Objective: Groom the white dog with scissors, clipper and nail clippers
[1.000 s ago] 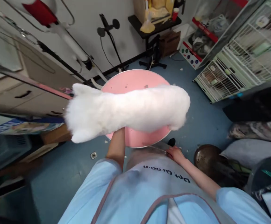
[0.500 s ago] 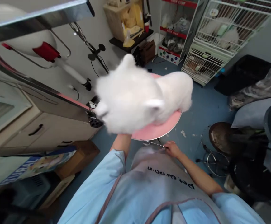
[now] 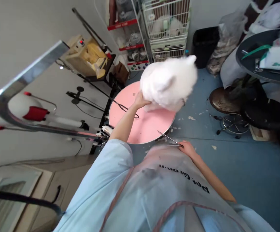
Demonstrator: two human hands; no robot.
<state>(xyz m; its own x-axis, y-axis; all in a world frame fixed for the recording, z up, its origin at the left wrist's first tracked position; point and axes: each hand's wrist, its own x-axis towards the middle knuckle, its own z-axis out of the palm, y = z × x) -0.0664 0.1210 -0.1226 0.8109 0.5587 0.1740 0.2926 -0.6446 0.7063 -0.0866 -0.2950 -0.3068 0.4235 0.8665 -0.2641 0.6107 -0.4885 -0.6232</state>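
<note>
A fluffy white dog (image 3: 170, 82) is on the round pink grooming table (image 3: 132, 130), near its far right rim. My left hand (image 3: 142, 100) holds the dog's near side, its fingers partly sunk in the white fur. Low at the right, in front of my apron, my right hand (image 3: 187, 149) is closed on the handles of a pair of scissors (image 3: 170, 138). The blades stand apart and point left, with one tip near the table's front rim. The dog and the scissors are not touching.
A metal grooming arm (image 3: 33, 67) rises at the left, and a dark loop leash (image 3: 123, 107) hangs over the table. A rolling stool (image 3: 235, 122) stands on the right. Cages (image 3: 170, 42) and a black bin (image 3: 205, 45) are at the back. Fur clumps (image 3: 191, 118) lie on the floor.
The dog has turned and its head has moved from the left to the right side. My left hand has come into sight at its side. The view has swung right; the scissors remain in my right hand.
</note>
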